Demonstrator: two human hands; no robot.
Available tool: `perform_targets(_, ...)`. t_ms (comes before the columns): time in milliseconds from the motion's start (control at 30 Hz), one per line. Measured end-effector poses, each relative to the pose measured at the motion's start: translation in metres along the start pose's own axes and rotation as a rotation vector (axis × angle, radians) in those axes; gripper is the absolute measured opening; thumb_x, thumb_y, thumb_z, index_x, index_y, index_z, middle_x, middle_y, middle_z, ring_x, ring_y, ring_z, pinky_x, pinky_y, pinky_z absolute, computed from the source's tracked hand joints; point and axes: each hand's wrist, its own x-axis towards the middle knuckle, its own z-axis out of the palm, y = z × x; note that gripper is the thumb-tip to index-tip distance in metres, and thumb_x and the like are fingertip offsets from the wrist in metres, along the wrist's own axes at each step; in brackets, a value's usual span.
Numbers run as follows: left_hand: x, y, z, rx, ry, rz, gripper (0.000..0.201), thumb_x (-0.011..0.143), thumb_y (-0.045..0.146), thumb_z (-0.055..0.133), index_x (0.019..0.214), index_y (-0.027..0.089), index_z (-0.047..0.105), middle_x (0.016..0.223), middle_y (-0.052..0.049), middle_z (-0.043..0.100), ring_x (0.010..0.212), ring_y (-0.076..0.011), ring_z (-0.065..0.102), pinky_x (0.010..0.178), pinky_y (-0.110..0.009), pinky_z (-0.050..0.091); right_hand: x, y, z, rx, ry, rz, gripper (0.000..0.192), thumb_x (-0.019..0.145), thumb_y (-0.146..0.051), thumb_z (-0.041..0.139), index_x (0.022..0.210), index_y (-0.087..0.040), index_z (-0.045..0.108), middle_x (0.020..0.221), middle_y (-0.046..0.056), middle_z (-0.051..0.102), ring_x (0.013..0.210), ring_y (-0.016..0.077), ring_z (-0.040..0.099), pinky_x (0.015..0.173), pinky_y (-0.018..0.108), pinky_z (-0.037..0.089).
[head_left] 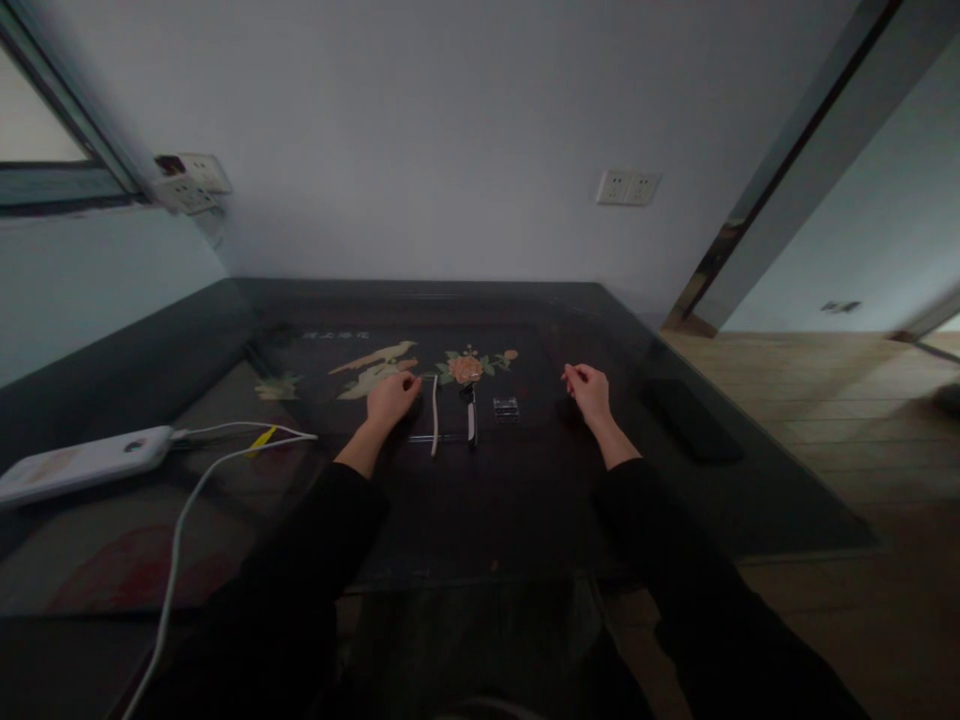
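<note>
One thin white strip (434, 414) lies just right of the loosely curled, empty left hand (390, 398) — one dark knife (470, 415) and one small clear box (505, 407) between it and the half-closed, empty-looking right hand (588, 391).

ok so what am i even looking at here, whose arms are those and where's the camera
There is no machine here: these are a person's own two arms in black sleeves. The single picture comes from a camera worn on their head, looking forward and down, so the arms reach away from you.

The left hand rests on a dark glass-topped table with a bird-and-flower picture under the glass. The right hand sits loosely curled further right; whether it holds anything is too small to tell.

Between the hands lie a thin white strip, a small dark tool with a pale edge and a little clear plastic box. At far left lies a white power bank with a white cable plugged in. A dark flat object, perhaps a phone, lies right.
</note>
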Motion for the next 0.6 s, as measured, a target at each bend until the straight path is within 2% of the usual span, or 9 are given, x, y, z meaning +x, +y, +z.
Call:
perform_targets(300,-0.0027,0.0045,-0.0039,0.031,-0.023,0.005,0.031,0.092,0.042,0.045,0.088,0.021,0.068,0.091,-0.007,0.071,0.086,-0.0228,0.064,0.064,-0.027,0.039,0.002,-0.0012,0.0051,-0.136,-0.043,0.037,0.032,0.083,-0.041,0.053,0.061,-0.02,0.061,0.048,0.0,0.057,0.048,0.0163,0.055,0.055,0.028,0.039)
perform_targets(600,-0.0008,0.0014,-0.0013,0.041,-0.022,0.027,0.032,0.092,0.042,0.043,0.086,0.022,0.067,0.09,-0.006,0.072,0.086,-0.0226,0.064,0.062,-0.027,0.038,-0.0009,-0.0051,0.005,-0.168,-0.103,0.029,0.031,0.085,-0.041,0.052,0.064,-0.02,0.063,0.052,0.001,0.06,0.052,0.0169,0.057,0.056,0.028,0.039)
